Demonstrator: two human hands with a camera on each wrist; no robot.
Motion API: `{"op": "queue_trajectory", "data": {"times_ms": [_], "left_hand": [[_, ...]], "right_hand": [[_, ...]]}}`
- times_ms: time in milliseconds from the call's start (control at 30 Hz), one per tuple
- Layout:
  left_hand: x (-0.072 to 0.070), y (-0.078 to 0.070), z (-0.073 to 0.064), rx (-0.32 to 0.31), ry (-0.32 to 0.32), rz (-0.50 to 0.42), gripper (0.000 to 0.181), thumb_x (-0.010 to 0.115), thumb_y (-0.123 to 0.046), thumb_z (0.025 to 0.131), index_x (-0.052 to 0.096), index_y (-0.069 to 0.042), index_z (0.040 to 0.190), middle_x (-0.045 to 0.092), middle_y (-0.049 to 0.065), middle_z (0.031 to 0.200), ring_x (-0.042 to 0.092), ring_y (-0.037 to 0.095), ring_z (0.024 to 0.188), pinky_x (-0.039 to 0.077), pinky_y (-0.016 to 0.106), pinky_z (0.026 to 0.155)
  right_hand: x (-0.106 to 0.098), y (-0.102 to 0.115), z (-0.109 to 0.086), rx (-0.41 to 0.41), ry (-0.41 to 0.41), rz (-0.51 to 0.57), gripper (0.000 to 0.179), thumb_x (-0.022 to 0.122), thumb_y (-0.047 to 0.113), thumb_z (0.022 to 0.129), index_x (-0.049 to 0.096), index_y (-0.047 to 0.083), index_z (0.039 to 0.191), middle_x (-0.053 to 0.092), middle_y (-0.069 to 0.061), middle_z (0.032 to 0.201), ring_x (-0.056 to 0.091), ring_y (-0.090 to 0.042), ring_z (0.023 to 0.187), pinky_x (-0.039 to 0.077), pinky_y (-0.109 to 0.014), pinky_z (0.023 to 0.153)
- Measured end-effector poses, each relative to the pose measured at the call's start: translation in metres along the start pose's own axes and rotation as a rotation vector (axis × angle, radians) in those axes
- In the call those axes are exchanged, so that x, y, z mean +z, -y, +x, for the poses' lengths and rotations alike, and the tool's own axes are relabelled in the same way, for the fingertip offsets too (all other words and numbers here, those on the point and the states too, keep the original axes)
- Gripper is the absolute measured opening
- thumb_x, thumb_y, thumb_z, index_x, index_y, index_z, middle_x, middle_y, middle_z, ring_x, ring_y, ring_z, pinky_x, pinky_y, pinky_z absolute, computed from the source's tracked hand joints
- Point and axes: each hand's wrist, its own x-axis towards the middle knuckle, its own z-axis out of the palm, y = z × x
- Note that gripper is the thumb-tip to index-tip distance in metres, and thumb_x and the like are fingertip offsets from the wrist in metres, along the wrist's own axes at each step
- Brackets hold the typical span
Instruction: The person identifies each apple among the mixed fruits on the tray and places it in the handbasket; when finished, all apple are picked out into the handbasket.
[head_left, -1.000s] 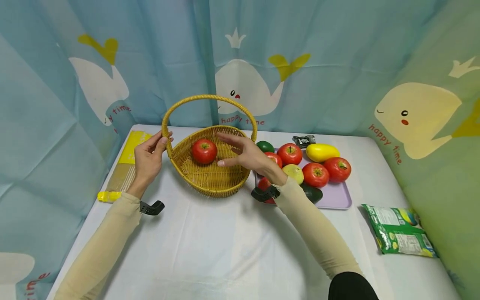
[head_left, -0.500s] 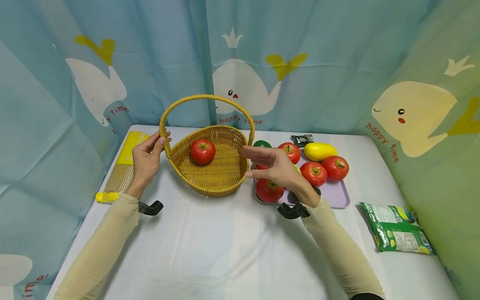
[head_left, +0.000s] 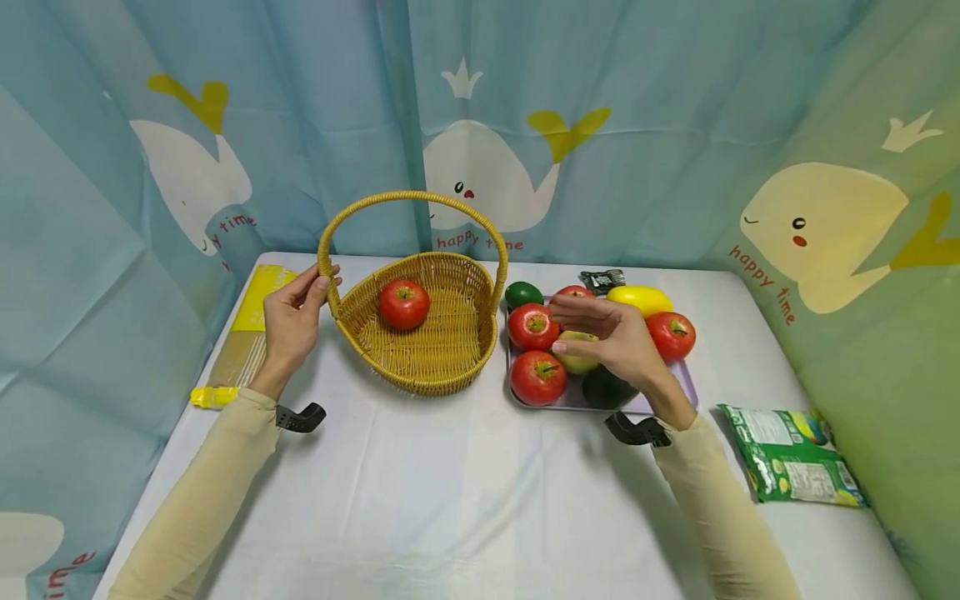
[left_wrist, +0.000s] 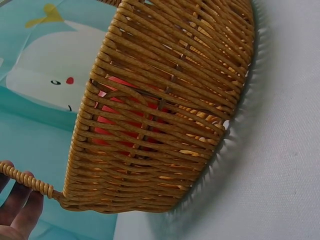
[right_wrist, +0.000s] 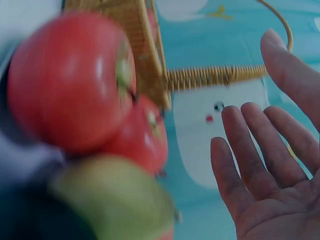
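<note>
In the head view, a yellow wicker basket [head_left: 420, 382] with a tall hooped handle stands at the table's middle back. One red apple [head_left: 404, 304] lies inside it, showing through the weave in the left wrist view. My left hand [head_left: 294, 321] grips the foot of the handle [left_wrist: 29, 181]. Over a lilac tray [head_left: 687, 385], my right hand [head_left: 617, 337] hovers with fingers extended and nothing in its grasp. Near its fingertips are a red apple [head_left: 533, 326] and a pale green fruit [head_left: 576, 353]. Another red apple [head_left: 538, 377] and a dark green avocado [head_left: 609, 388] lie in front.
Further along the tray are a yellow fruit [head_left: 640, 300] and another apple [head_left: 672, 335]. A small dark green fruit [head_left: 523, 294] sits at its back left corner, and a black packet [head_left: 602, 281] behind. Green bag [head_left: 795, 457] lies right, yellow noodle pack [head_left: 243, 342] left.
My right hand has moved right, from above the basket to above the tray, its fingers staying extended. My left hand keeps its hold on the handle, and the apple stays in the basket.
</note>
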Motion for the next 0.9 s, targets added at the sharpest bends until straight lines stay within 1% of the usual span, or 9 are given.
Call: {"op": "queue_trajectory", "data": {"times_ms": [133,233,300,367,533,600,733,867,900], "left_hand": [[0.0,0.0,-0.001,-0.004,0.002,0.005,0.034,0.063,-0.012,0.108,0.068,-0.001,0.14,0.071,0.028,0.13,0.076,0.004,0.105,0.06,0.015,0.092],[0.0,0.0,-0.002,-0.005,0.002,0.004,0.035,0.062,-0.012,0.108,0.068,-0.002,0.14,0.071,0.028,0.131,0.076,0.005,0.106,0.06,0.016,0.092],[0.0,-0.001,-0.002,-0.005,0.0,0.003,0.034,0.062,-0.012,0.108,0.068,-0.002,0.14,0.071,0.029,0.13,0.076,0.005,0.106,0.06,0.016,0.093],[0.001,-0.002,-0.002,-0.005,-0.003,-0.004,0.034,0.062,-0.012,0.108,0.068,-0.002,0.14,0.07,0.03,0.131,0.076,0.005,0.106,0.06,0.016,0.093],[0.001,-0.002,-0.001,-0.008,-0.003,-0.014,0.034,0.061,-0.012,0.108,0.068,-0.002,0.14,0.07,0.03,0.131,0.076,0.005,0.107,0.06,0.017,0.094],[0.001,-0.001,0.0,-0.009,-0.001,-0.013,0.034,0.061,-0.012,0.108,0.068,-0.003,0.14,0.07,0.029,0.131,0.076,0.005,0.107,0.06,0.017,0.095],[0.0,0.0,0.0,-0.006,0.001,-0.003,0.034,0.062,-0.013,0.108,0.068,-0.003,0.14,0.071,0.028,0.131,0.076,0.005,0.108,0.059,0.017,0.095],[0.001,0.0,-0.001,-0.001,-0.003,-0.004,0.035,0.062,-0.012,0.108,0.068,-0.001,0.14,0.071,0.028,0.131,0.076,0.005,0.107,0.059,0.016,0.094],[0.001,0.0,-0.001,0.0,-0.006,-0.006,0.035,0.062,-0.012,0.108,0.067,0.0,0.14,0.071,0.028,0.131,0.076,0.005,0.107,0.059,0.016,0.094]], "right_hand": [[-0.02,-0.003,-0.01,-0.04,-0.064,-0.101,0.069,0.088,-0.006,0.082,0.063,0.002,0.146,0.074,-0.006,0.136,0.073,-0.011,0.12,0.058,-0.021,0.102],[-0.035,-0.003,-0.016,-0.06,-0.132,-0.153,0.074,0.089,-0.01,0.079,0.062,0.001,0.147,0.073,-0.001,0.137,0.071,-0.005,0.119,0.057,-0.017,0.101],[-0.044,-0.002,-0.021,-0.06,-0.173,-0.185,0.076,0.089,-0.011,0.078,0.061,0.0,0.148,0.071,-0.002,0.141,0.069,-0.003,0.122,0.056,-0.015,0.101],[-0.054,-0.001,-0.025,-0.048,-0.212,-0.207,0.078,0.089,-0.012,0.077,0.06,0.001,0.149,0.069,-0.007,0.143,0.067,-0.004,0.124,0.055,-0.013,0.101],[-0.085,-0.004,-0.037,-0.026,-0.292,-0.288,0.084,0.09,-0.013,0.075,0.059,0.005,0.151,0.065,-0.012,0.148,0.062,-0.002,0.13,0.051,-0.01,0.104],[-0.098,-0.008,-0.04,-0.028,-0.298,-0.315,0.087,0.09,-0.014,0.075,0.057,0.006,0.153,0.064,-0.011,0.15,0.061,-0.001,0.13,0.05,-0.009,0.105],[-0.12,-0.02,-0.046,-0.018,-0.259,-0.332,0.093,0.087,-0.017,0.075,0.05,0.006,0.158,0.06,-0.006,0.155,0.057,-0.001,0.135,0.048,-0.009,0.108],[-0.135,-0.035,-0.052,0.013,-0.227,-0.283,0.097,0.084,-0.019,0.077,0.046,0.009,0.161,0.058,0.006,0.156,0.053,-0.003,0.14,0.047,-0.009,0.109],[-0.138,-0.039,-0.053,0.025,-0.225,-0.261,0.098,0.084,-0.02,0.077,0.045,0.01,0.162,0.057,0.005,0.157,0.052,-0.004,0.141,0.046,-0.009,0.11]]}}
